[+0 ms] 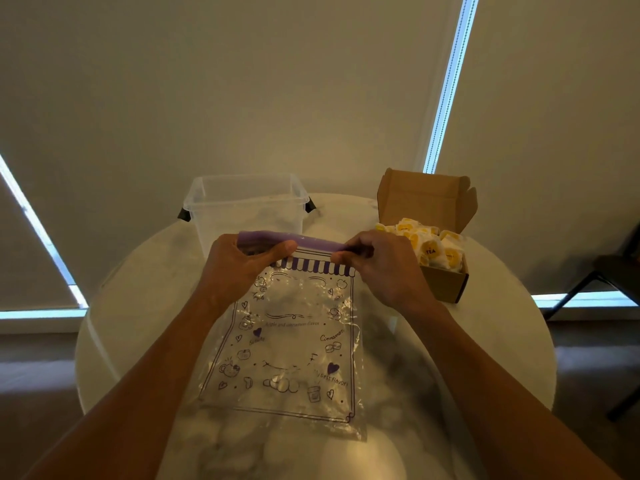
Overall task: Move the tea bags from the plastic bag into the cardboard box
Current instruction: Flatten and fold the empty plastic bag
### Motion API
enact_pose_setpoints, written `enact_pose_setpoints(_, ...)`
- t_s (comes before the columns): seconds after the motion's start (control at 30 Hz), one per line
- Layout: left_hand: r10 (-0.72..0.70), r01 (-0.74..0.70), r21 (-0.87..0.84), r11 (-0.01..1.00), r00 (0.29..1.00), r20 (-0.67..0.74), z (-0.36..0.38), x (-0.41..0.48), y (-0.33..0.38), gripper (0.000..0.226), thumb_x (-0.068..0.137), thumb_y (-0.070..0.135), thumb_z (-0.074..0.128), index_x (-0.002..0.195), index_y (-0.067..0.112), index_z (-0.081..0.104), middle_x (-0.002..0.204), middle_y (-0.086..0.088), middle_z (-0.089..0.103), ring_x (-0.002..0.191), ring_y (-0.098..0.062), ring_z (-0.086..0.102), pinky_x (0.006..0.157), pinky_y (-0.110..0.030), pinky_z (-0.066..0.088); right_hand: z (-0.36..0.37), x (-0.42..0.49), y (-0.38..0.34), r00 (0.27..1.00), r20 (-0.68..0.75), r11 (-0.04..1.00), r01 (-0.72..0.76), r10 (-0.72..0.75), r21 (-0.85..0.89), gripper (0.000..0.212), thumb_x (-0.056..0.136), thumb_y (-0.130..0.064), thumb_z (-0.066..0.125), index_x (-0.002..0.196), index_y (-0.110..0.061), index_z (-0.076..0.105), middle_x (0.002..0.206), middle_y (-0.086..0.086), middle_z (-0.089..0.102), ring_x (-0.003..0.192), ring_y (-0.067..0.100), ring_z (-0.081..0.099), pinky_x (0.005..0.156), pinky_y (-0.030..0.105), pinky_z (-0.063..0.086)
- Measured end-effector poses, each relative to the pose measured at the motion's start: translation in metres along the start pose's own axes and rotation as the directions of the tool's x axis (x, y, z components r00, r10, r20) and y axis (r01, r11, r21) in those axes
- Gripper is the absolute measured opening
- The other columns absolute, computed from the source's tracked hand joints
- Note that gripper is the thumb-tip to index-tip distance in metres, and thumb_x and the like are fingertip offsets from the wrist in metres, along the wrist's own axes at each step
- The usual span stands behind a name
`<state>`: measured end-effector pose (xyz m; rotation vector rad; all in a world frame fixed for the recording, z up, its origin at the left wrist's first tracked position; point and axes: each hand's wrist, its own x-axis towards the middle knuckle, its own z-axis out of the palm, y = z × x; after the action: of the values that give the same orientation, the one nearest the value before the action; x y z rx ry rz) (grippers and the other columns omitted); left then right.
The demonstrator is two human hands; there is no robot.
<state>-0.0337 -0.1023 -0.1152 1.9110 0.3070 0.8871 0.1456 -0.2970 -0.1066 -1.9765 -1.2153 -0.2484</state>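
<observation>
Tea bags lay heaped in the open cardboard box. Left of the box, the plastic bag rested, its purple top strip pinched by the left hand and, nearer the box, the right hand.

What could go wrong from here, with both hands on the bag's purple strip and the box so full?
The tea bags heap above the cardboard box rim, so the top ones may slide off or block the lid. The right hand pinches the plastic bag by its purple strip close beside that heap; a tug could knock it. The left hand pinches too; print and glare might hide a leftover.
</observation>
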Motion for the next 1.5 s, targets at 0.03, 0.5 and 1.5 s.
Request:
enact_pose_setpoints(0.03, -0.003, 0.003, -0.003, 1.000, 1.000, -0.005, -0.001, -0.001, 0.000, 0.026, 0.094, 0.030, 0.081, 0.117, 0.019, 0.085, 0.097, 0.003, 0.087, 0.089, -0.017, 0.083, 0.083, -0.022, 0.064, -0.001, -0.001, 0.000, 1.000, 0.015, 0.999, -0.007, 0.007, 0.031, 0.029, 0.091, -0.044, 0.078, 0.109, -0.021, 0.080, 0.093, -0.012, 0.074, 0.086, 0.006, 0.067, 0.073, 0.017, 0.051)
enact_pose_setpoints(0.5, -0.005, 0.005, -0.003, 1.000, 0.999, -0.032, -0.005, -0.001, 0.002, 0.026, 0.093, 0.038, 0.079, 0.115, 0.024, 0.084, 0.097, 0.005, 0.086, 0.090, -0.014, 0.082, 0.083, -0.020, 0.063, -0.010, -0.001, 0.006, 0.995, 0.061, 0.983, -0.091, 0.083, 0.159, 0.022, 0.090, -0.037, 0.081, 0.107, -0.023, 0.080, 0.088, -0.022, 0.072, 0.080, -0.009, 0.068, 0.066, 0.004, 0.050)
enact_pose_setpoints(1.5, 0.009, 0.000, -0.073, 0.997, 0.993, 0.119, 0.015, -0.004, 0.006, 0.032, 0.093, 0.033, 0.079, 0.120, 0.017, 0.084, 0.108, -0.002, 0.086, 0.100, -0.025, 0.083, 0.093, -0.047, 0.067, -0.009, -0.007, -0.015, 0.992, 0.127, 0.924, -0.053, 0.005, 0.378, 0.030, 0.089, -0.024, 0.085, 0.116, -0.025, 0.073, 0.098, -0.011, 0.079, 0.088, 0.002, 0.077, 0.071, 0.022, 0.063)
